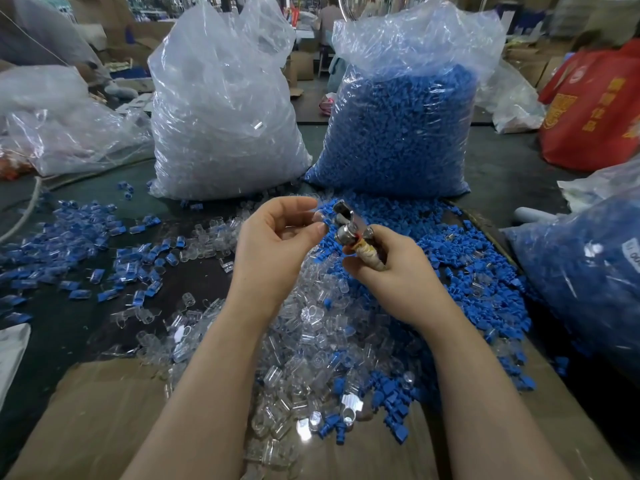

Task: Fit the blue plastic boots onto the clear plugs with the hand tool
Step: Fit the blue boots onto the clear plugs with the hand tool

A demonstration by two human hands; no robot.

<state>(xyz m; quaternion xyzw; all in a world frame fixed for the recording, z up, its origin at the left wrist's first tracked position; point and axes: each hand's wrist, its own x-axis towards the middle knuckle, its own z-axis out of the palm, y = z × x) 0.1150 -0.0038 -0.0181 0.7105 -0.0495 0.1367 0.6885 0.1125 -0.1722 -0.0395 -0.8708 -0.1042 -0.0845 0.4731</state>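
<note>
Two bags (225,109) hold clear plugs and blue boots; right hand (398,268) grips the tool (349,230), left hand (277,237) pinches a plug.

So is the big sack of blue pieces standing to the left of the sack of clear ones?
No, the sack of blue boots stands to the right of the sack of clear plugs.

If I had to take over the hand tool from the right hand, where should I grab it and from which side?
Probably by the tape-wrapped handle, the part the right hand already grips. Come from below and the right, along the handle's axis. The metal head points up and left towards the left hand, which pinches a small part against it, so that end is likely best kept free.
</note>
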